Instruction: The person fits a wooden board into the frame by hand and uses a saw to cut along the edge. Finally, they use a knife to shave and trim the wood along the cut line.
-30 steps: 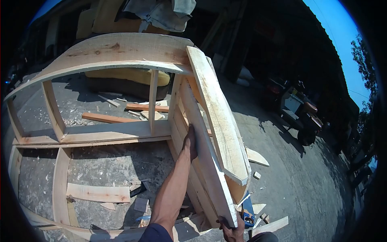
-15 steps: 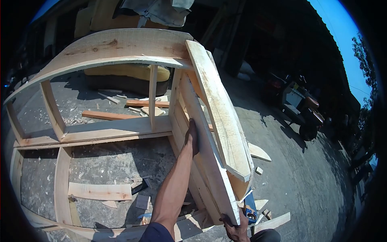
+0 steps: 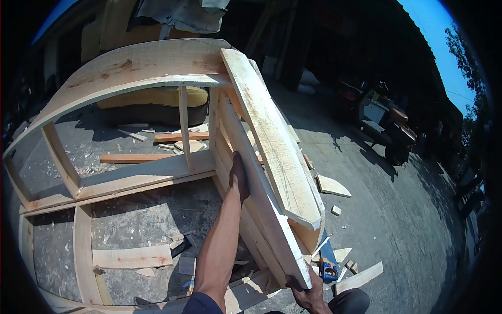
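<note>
A long pale plank (image 3: 260, 193) slants along the near side of a wooden frame (image 3: 151, 167). My left hand (image 3: 239, 178) is closed on the plank about midway along it, with some fingers hidden behind the wood. Lower down, my right hand (image 3: 308, 292) grips the plank's near end, thumb side against its face. Just outside this plank, a second board (image 3: 272, 138) with a clipped end tops the frame's side. A handsaw (image 3: 328, 264) with a blue handle rests beside my right hand, partly hidden by the frame.
Wood offcuts (image 3: 333, 186) lie on the concrete to the right, and more scraps lie inside the frame. Behind it are reddish timber strips (image 3: 133, 158) and a yellow-and-dark cushioned piece (image 3: 151, 104). A parked vehicle (image 3: 384, 123) stands at the right.
The upper frame and my left hand have shifted left in view, and more of the saw shows. Both hands keep their hold on the plank.
</note>
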Demonstrator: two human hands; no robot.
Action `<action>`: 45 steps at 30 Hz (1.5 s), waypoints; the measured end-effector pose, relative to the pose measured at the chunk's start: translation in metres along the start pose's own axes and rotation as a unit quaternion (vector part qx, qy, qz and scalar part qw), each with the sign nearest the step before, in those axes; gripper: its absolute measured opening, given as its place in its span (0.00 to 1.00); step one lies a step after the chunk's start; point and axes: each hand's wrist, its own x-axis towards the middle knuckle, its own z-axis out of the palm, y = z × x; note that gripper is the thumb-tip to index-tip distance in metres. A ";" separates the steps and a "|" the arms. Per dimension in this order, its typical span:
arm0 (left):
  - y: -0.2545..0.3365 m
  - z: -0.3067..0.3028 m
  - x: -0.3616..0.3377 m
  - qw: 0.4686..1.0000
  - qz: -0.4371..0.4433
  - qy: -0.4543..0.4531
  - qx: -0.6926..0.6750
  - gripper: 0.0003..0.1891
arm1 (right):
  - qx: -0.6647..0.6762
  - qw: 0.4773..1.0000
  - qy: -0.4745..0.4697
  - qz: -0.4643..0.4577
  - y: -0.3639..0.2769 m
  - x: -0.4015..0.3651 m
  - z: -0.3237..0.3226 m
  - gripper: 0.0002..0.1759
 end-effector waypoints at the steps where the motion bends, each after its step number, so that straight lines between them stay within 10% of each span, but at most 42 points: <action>1: 0.000 0.001 -0.001 1.000 0.007 0.003 -0.003 0.31 | -0.004 1.000 -0.002 -0.005 0.002 0.000 0.000 0.22; 24: -0.001 0.001 -0.003 1.000 0.025 -0.006 -0.016 0.34 | 0.055 0.997 -0.019 0.048 -0.023 0.002 -0.006 0.30; 33: -0.005 -0.008 0.004 0.999 0.006 -0.020 -0.038 0.31 | -0.017 0.998 -0.003 -0.062 -0.034 0.008 -0.016 0.33; 35: -0.004 -0.016 0.003 0.998 -0.009 -0.019 -0.058 0.31 | -0.184 0.952 -0.231 0.086 -0.050 0.012 -0.047 0.32; 37: 0.002 -0.031 -0.006 0.998 0.022 -0.051 -0.010 0.30 | -0.262 0.904 -0.334 0.045 -0.056 0.011 -0.095 0.34; 41: 0.024 -0.081 -0.040 1.000 -0.012 -0.022 0.008 0.27 | -0.044 0.980 -0.084 0.172 -0.031 0.002 -0.151 0.29; 45: 0.039 -0.174 -0.067 0.987 -0.047 0.084 0.130 0.25 | 0.031 0.954 -0.094 0.282 0.046 0.002 -0.165 0.25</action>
